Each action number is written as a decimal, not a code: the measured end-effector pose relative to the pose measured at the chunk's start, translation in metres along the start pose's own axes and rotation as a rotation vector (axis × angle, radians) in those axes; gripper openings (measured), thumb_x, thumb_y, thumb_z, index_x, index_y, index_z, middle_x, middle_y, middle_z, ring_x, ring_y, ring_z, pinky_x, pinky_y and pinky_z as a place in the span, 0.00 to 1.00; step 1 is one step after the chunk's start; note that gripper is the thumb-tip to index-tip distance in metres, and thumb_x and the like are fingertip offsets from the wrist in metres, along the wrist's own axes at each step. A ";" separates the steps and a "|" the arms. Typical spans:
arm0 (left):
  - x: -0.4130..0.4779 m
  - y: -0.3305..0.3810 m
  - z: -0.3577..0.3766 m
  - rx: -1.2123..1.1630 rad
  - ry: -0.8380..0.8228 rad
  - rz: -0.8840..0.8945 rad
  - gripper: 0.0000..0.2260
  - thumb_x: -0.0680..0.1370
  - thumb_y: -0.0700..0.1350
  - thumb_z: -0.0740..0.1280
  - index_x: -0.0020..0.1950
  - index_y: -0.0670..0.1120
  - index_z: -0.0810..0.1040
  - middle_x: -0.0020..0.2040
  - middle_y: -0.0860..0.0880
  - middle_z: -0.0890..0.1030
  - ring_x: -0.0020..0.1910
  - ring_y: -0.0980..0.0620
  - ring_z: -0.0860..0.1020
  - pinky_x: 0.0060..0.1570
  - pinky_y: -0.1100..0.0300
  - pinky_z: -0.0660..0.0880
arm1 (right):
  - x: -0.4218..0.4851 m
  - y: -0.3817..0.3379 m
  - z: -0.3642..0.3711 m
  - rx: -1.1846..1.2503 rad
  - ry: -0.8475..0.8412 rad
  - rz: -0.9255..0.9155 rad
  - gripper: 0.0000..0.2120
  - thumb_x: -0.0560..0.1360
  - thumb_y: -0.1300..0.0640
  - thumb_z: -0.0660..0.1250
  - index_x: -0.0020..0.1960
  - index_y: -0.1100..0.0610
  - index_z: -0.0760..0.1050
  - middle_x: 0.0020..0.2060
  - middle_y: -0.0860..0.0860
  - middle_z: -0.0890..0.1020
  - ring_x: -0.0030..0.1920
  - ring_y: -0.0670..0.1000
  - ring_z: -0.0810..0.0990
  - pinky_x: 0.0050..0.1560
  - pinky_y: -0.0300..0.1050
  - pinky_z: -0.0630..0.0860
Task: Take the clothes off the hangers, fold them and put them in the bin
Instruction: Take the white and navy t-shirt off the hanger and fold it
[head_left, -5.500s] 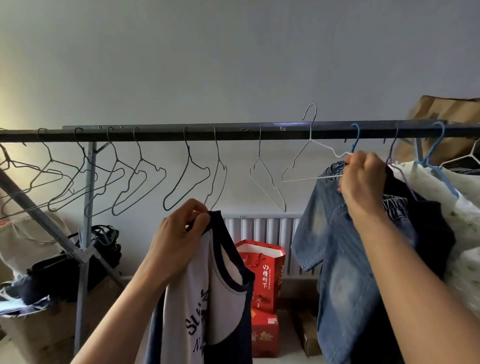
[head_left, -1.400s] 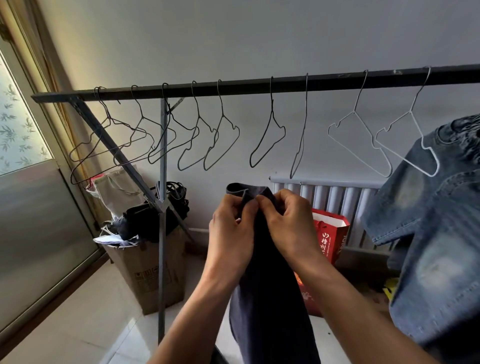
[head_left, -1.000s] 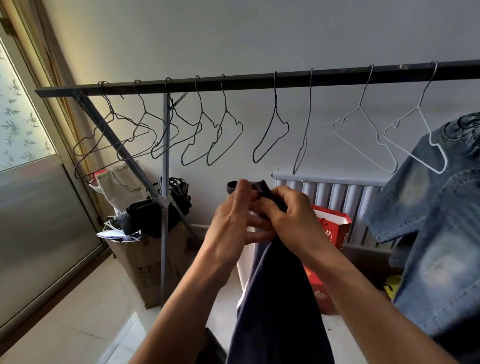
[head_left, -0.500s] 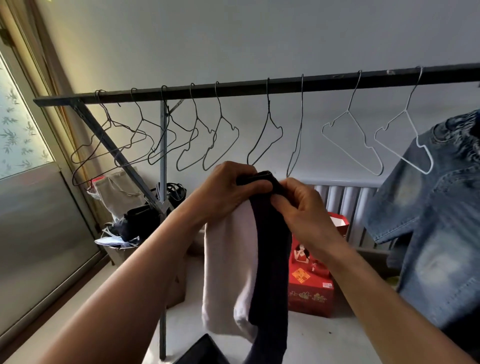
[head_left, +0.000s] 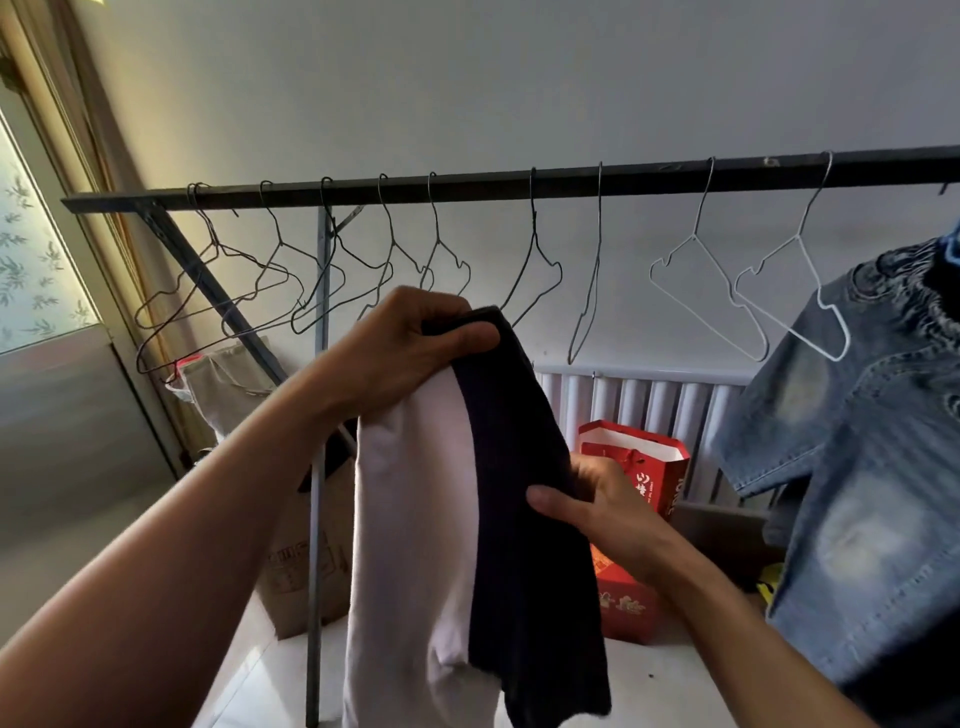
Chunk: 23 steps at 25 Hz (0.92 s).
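Left hand (head_left: 410, 353) and right hand (head_left: 608, 504) grip a navy-and-white top (head_left: 415, 519) mid-fold below bare hangers (head_left: 533, 218), while a denim shirt (head_left: 857, 467) at three o'clock still hangs.

Above the top grip: rail (head_left: 571, 179) runs right across, empty wire hangers (head_left: 535, 244) dangling off it, the nearest just behind the left hand (head_left: 415, 353).
Right of the lower grip: a clear gap beside the right hand (head_left: 608, 514), then the denim jacket (head_left: 857, 467) hangs like a wall.
Behind the lower grip: red bag (head_left: 652, 475) and radiator (head_left: 649, 400).
Left of the grip: rack post (head_left: 316, 519), cardboard box (head_left: 291, 582) at its foot.
Below the grip: shirt (head_left: 410, 519) hangs loose, open floor (head_left: 644, 686) beyond.
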<state>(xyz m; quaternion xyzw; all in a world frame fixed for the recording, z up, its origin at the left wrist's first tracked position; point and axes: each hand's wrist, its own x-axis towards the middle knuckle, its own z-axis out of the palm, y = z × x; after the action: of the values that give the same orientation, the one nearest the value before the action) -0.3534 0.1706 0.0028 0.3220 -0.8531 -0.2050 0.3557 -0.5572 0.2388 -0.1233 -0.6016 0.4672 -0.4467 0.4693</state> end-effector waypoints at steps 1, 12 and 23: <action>0.000 0.001 -0.006 0.000 0.017 0.007 0.16 0.78 0.47 0.68 0.36 0.37 0.74 0.31 0.48 0.68 0.32 0.55 0.66 0.33 0.61 0.64 | -0.001 0.001 -0.001 0.041 0.009 -0.007 0.10 0.73 0.55 0.70 0.53 0.52 0.80 0.48 0.49 0.86 0.50 0.48 0.84 0.48 0.41 0.80; 0.000 0.012 -0.039 0.001 0.108 0.040 0.22 0.78 0.54 0.65 0.42 0.33 0.75 0.35 0.44 0.72 0.36 0.52 0.68 0.35 0.57 0.65 | 0.022 -0.028 -0.026 -0.146 0.436 -0.287 0.21 0.80 0.49 0.60 0.41 0.66 0.78 0.31 0.51 0.76 0.32 0.43 0.72 0.33 0.35 0.68; 0.012 0.032 -0.019 -0.094 -0.004 0.026 0.22 0.81 0.52 0.61 0.40 0.34 0.74 0.33 0.48 0.70 0.31 0.58 0.67 0.30 0.67 0.65 | 0.036 -0.017 0.019 -0.071 0.164 -0.180 0.03 0.77 0.54 0.67 0.50 0.49 0.78 0.44 0.49 0.84 0.46 0.51 0.82 0.40 0.36 0.77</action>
<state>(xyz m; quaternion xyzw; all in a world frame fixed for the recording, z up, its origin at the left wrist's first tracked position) -0.3589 0.1824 0.0393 0.2935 -0.8474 -0.2407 0.3712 -0.5300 0.2081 -0.1057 -0.6191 0.4635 -0.5177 0.3659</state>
